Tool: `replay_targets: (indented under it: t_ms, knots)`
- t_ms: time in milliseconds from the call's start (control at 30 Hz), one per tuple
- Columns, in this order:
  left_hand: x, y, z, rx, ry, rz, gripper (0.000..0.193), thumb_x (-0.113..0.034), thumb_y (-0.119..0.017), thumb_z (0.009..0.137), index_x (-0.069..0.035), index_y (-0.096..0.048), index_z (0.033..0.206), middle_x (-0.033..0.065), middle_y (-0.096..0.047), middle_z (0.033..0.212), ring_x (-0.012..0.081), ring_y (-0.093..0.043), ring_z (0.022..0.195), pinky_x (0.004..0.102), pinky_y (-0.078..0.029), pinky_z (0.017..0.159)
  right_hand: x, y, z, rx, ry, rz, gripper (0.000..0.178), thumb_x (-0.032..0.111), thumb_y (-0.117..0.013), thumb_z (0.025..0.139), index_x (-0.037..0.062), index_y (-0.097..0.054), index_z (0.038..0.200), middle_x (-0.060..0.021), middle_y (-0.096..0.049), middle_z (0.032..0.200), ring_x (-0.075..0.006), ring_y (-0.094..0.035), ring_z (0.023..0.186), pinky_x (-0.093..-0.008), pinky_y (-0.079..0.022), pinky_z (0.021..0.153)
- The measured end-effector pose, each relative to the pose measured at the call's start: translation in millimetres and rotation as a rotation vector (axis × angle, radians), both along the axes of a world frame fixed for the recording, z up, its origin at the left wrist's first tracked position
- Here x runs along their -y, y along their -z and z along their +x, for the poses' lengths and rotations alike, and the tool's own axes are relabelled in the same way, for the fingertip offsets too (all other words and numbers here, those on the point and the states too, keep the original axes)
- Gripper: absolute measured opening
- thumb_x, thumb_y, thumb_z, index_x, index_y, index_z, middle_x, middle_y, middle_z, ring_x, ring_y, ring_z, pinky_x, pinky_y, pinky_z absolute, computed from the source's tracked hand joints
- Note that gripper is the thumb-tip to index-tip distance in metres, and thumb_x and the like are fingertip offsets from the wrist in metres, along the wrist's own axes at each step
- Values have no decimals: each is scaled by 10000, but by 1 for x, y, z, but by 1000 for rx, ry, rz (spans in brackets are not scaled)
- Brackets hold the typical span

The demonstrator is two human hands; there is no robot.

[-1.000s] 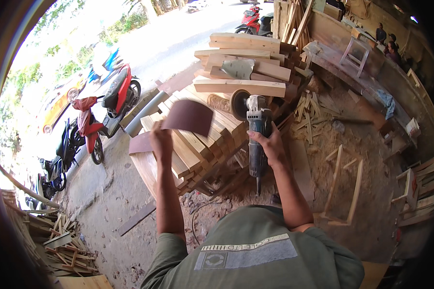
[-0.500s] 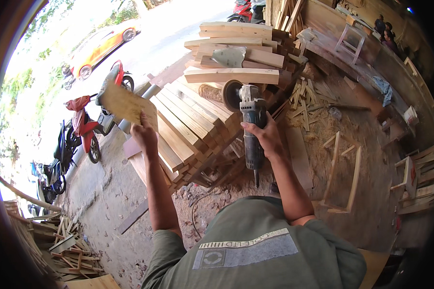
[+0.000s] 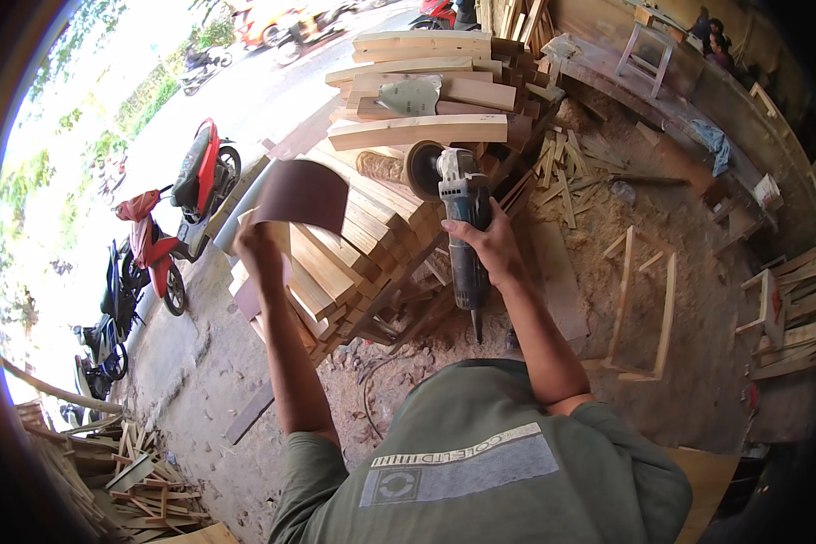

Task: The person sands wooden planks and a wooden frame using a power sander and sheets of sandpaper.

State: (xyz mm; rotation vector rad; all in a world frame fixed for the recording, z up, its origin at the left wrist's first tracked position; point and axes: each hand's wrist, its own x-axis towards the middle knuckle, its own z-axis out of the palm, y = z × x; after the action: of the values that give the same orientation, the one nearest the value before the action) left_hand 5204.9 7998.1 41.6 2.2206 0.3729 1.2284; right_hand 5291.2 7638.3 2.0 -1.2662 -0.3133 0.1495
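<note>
My left hand (image 3: 259,247) pinches one edge of a sheet of sandpaper (image 3: 306,197), which curls to the right with its dark brown grit face showing. In my right hand (image 3: 490,240) is an angle grinder (image 3: 469,286), held upright by its body, its cord end toward me. The round disc (image 3: 422,170) at the grinder's head sits close to a stack of planed wooden beams (image 3: 363,238). Under the sandpaper, part of the beams is hidden.
Further off lie more stacked timbers (image 3: 417,132) with a greyish sheet (image 3: 410,94) on top. A wooden frame (image 3: 667,313) and offcuts (image 3: 562,177) are on the floor at right. Parked motorbikes (image 3: 159,252) stand at left. Scrap wood (image 3: 154,494) is heaped at lower left.
The sandpaper has flipped from its pale backing to its brown face and swung right. My left hand moved slightly left and down. The grinder shifted a little left in view.
</note>
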Motion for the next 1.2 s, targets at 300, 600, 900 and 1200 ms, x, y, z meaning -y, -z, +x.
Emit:
replay_targets:
  t_ms: [300,600,900,1200]
  knots:
    - [8,-23,-7,-34,55,-234,346,-311,-674,983,23,-765,987,95,-666,871,165,-614,818,304,-474,771,3,9,7,-223,12,200,550,497,-445,1079,25,-588,1322,-31,-648,1162,-115,-600,1029,-295,-474,929]
    - [-34,-40,9,-301,398,-704,324,-270,-716,958,-5,-739,1142,34,-743,885,80,-666,739,261,-531,684,6,33,13,-344,-62,346,478,504,-504,1045,70,-625,1203,-17,-667,961,-117,-677,846,-303,-563,739]
    - [-101,0,46,-1091,464,-307,458,-539,-770,860,-94,-746,756,-25,-576,595,78,-490,530,276,-365,492,22,21,16,-154,-4,199,651,675,-538,956,39,-613,1070,-91,-672,835,-202,-687,651,-354,-590,571]
    - [-113,64,57,-1146,446,-641,485,-472,-872,770,-51,-797,1000,29,-681,777,121,-569,616,322,-440,560,33,-2,37,-13,81,89,573,424,-825,843,23,-561,1157,-101,-656,871,-214,-688,669,-358,-588,574]
